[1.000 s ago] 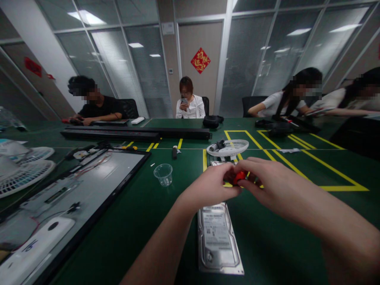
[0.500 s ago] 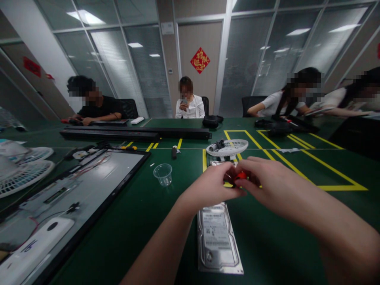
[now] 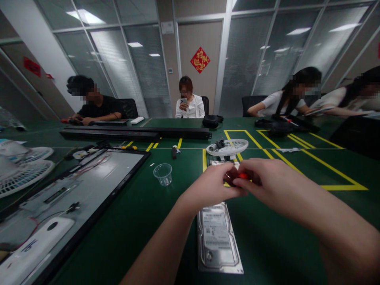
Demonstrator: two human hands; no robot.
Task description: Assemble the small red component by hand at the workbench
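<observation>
Just right of the frame's centre, the left hand [image 3: 215, 181] and the right hand [image 3: 265, 178] meet with their fingertips close together. Between them sits a small red object [image 3: 244, 176], mostly covered by the fingers, so its shape cannot be told. The right hand pinches it narrowly, thumb below and curled fingers above. The left hand is bent inward just beside it, thumb near the right thumb; whether it also grips something is hidden.

Below the hands, at the lower centre of the frame, a silver hard drive [image 3: 219, 239] lies label up on the green table [image 3: 142, 229], its far end behind the left wrist. Directly beyond the fingers, another silver item [image 3: 225, 163] shows only in part. Above it in the frame stands a white slatted dish [image 3: 240, 147] with a dark part [image 3: 219, 143] at its left side.

Left of the left hand, well apart, is a clear plastic cup [image 3: 163, 174]. A large flat panel [image 3: 118, 170] fills the lower left, a white device [image 3: 38, 245] lying on it. Long black bars [image 3: 178, 133] stretch across farther up, and people sit along the far side.
</observation>
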